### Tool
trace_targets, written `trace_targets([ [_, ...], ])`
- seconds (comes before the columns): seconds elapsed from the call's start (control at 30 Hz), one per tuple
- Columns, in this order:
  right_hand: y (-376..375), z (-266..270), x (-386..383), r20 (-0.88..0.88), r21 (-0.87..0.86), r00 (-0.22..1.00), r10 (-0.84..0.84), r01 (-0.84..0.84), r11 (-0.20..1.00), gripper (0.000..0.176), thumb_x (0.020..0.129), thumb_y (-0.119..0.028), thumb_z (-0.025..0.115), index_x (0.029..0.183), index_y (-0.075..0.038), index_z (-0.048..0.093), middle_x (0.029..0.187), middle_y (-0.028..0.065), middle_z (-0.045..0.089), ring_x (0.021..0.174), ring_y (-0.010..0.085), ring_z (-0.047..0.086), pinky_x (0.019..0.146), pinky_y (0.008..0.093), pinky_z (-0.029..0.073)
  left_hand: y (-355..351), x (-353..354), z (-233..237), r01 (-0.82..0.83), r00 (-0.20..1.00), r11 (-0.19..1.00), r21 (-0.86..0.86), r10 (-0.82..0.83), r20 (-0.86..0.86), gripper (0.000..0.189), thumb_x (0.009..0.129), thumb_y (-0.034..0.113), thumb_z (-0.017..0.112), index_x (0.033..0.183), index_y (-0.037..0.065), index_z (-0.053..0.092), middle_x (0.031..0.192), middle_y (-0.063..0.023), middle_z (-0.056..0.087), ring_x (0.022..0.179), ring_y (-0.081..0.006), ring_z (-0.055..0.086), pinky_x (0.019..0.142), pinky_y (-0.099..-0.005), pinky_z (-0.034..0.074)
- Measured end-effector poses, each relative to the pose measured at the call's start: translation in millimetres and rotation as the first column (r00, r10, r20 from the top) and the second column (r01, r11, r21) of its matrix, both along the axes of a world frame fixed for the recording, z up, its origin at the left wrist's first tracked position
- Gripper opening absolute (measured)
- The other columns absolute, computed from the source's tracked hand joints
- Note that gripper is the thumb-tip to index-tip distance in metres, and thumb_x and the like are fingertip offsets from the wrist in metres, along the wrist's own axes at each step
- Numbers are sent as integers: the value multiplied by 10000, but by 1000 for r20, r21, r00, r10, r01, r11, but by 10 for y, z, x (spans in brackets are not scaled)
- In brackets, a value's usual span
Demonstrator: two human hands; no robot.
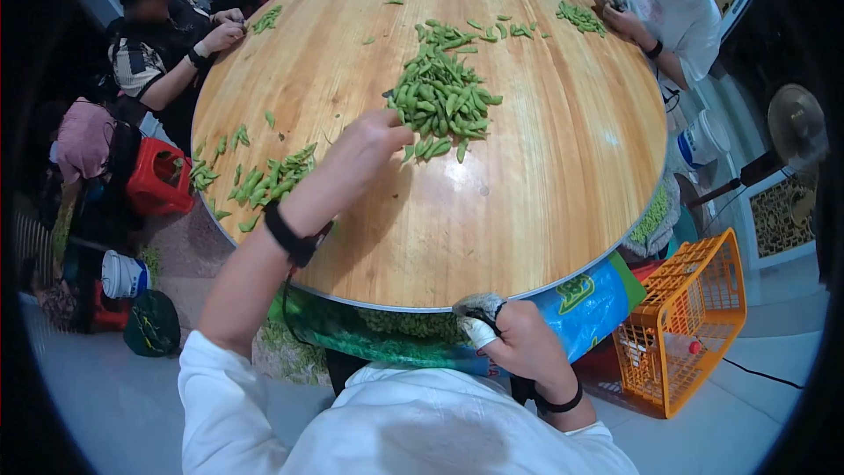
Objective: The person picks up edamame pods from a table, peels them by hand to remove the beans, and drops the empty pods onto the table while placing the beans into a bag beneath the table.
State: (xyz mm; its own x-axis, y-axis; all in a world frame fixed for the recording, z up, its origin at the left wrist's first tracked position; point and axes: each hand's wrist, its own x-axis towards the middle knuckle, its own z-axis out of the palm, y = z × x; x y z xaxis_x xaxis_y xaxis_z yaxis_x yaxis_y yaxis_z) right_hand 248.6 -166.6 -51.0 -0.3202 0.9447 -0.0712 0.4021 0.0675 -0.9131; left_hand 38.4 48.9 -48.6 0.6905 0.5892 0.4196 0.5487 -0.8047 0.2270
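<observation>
A heap of green bean pods (444,97) lies on the round wooden table (527,211). My left hand (374,136) reaches over the table to the heap's left edge, its fingers curled and closed; what they hold, if anything, is hidden. Close to my body, at the table's near edge, my right hand (527,339) is closed, with white wrapping at the thumb. A greyish thing (479,306) shows at its fingers, too unclear to name. Below that edge, shelled beans (409,324) lie on a green and blue sheet (585,303).
Smaller pods (272,178) lie at the table's left. Co-workers sit at the far left (154,44) and far right (677,9), with pods (580,18) near the right one. An orange crate (677,325), red stool (160,180), white buckets (703,139) and a fan (796,123) stand around.
</observation>
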Motion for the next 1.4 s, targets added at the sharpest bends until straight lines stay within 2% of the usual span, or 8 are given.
trace_targets([
  [0.33, -11, 17, 59, -169, -143, 970, -176, 152, 978, 258, 886, -128, 473, 1073, 29, 559, 696, 120, 568, 615, 215, 568, 610, 307, 454, 97, 59, -109, 64, 977, 993, -99, -82, -196, 67, 747, 29, 589, 799, -11, 598, 743, -103, 583, 716, -255, 588, 634, -340, 476],
  [0.37, 7, 31, 54, -179, -132, 962, -207, 185, 974, 282, 904, -138, 452, 1117, 31, 528, 665, 86, 529, 603, 169, 532, 600, 284, 439, -117, 124, 101, -55, 998, 837, -545, 70, 6, 59, 774, 44, 596, 808, -4, 604, 751, -69, 590, 710, -191, 585, 614, -301, 466],
  [0.4, 14, 11, 41, -177, -141, 960, -218, 195, 971, 282, 904, -138, 452, 1117, 31, 528, 665, 86, 529, 603, 169, 532, 600, 284, 439, -299, 166, 205, -46, 949, 473, -880, 296, 109, 58, 802, 59, 603, 817, 3, 609, 759, -36, 598, 705, -128, 581, 594, -262, 457],
  [0.6, 147, -79, -79, -290, 28, 915, -280, 301, 953, 268, 882, -99, 480, 1104, 42, 532, 729, 158, 550, 643, 248, 557, 627, 315, 448, -994, 287, 34, 444, 696, 53, -894, 608, 382, 131, 800, 20, 627, 928, 34, 606, 798, 5, 584, 642, -56, 494, 548, -179, 387],
  [0.97, 123, -132, -93, -211, 106, 952, -221, 247, 963, 218, 834, -65, 487, 1022, 26, 549, 769, 212, 568, 700, 368, 577, 628, 370, 452, -1252, 390, -90, 566, 624, 73, -821, 614, 484, 140, 774, -25, 635, 897, 34, 607, 844, -7, 597, 679, -43, 513, 551, -161, 381],
  [1.17, 107, -131, -86, -337, 53, 912, -234, 267, 962, 153, 866, -95, 495, 954, 17, 549, 654, 122, 535, 566, 210, 543, 532, 314, 421, -1201, 367, -174, 594, 645, 232, -771, 435, 628, 118, 738, -58, 635, 832, 8, 609, 867, -20, 577, 722, -85, 524, 610, -217, 426],
  [1.33, 106, -115, 22, -738, -463, 589, -330, -86, 882, 152, 936, -176, 485, 871, -56, 552, 616, -30, 481, 455, 19, 363, 398, 175, 245, -1193, 322, -55, 616, 722, 293, -732, 163, 673, 79, 716, -55, 645, 777, -17, 614, 864, -47, 576, 795, -132, 552, 654, -253, 450],
  [1.4, 104, -129, 43, -742, -461, 585, -328, -90, 883, 162, 938, -189, 487, 860, -58, 543, 607, -19, 476, 440, 25, 342, 379, 182, 232, -1182, 309, 65, 433, 863, 701, -567, -140, 486, 129, 664, -33, 658, 777, -5, 603, 820, -83, 557, 767, -194, 565, 630, -271, 452],
])
